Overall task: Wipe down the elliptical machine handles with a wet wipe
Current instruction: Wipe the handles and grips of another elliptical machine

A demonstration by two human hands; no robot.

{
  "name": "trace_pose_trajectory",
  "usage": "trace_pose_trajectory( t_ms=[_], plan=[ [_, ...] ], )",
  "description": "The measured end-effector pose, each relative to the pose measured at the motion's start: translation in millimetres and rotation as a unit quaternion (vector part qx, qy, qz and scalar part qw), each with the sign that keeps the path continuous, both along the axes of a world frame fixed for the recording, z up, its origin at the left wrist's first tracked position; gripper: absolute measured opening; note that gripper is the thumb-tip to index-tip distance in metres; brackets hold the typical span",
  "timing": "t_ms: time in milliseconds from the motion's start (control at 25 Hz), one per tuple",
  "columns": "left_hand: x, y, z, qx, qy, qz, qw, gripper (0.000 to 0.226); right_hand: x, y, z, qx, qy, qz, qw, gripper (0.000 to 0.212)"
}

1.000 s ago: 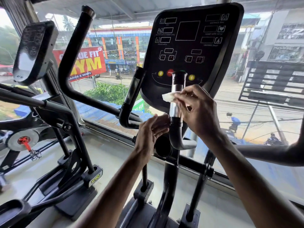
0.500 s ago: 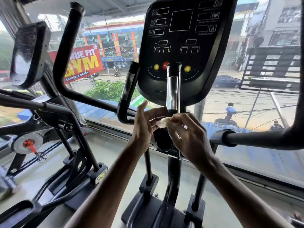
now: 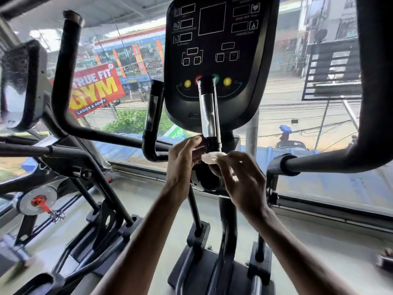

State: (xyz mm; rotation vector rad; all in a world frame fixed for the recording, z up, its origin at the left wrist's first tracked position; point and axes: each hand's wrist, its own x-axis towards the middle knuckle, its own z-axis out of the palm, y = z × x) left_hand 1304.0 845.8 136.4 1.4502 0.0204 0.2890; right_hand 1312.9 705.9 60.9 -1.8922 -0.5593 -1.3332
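Apparently wet wipe (image 3: 212,157) between left hand (image 3: 182,160) and right hand (image 3: 242,179).

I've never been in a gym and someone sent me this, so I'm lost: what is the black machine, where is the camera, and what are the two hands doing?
The camera is worn on a person's head, looking forward and down, so the two forearms rising from the bottom edge are that person's own. In front stands an elliptical trainer: a dark console with buttons, and in front of it an upright handle with a silvery strip. The right hand pinches a crumpled white wet wipe at the foot of that handle. The left hand has its fingers curled beside the same spot; whether it grips anything is too blurred to tell. A second short handle stands to the left. Through the window a red gym banner shows.
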Motion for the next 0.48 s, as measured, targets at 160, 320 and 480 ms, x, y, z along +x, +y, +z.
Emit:
trace_pose_trajectory(
  t_ms=[160,320,480],
  plan=[
    [4,-2,-1,0.005,0.001,0.018,1.0,0.02,-3,13,-5,-0.026,-0.006,0.027,0.999,0.012],
    [2,-2,-5,-0.008,-0.005,0.006,1.0,0.021,-7,3,-24,0.012,-0.006,0.027,1.0,0.009],
    [3,-6,-9,0.056,-0.018,0.045,0.997,0.013,-9,16,-34,0.011,-0.003,0.024,1.0,0.013]
  ],
)
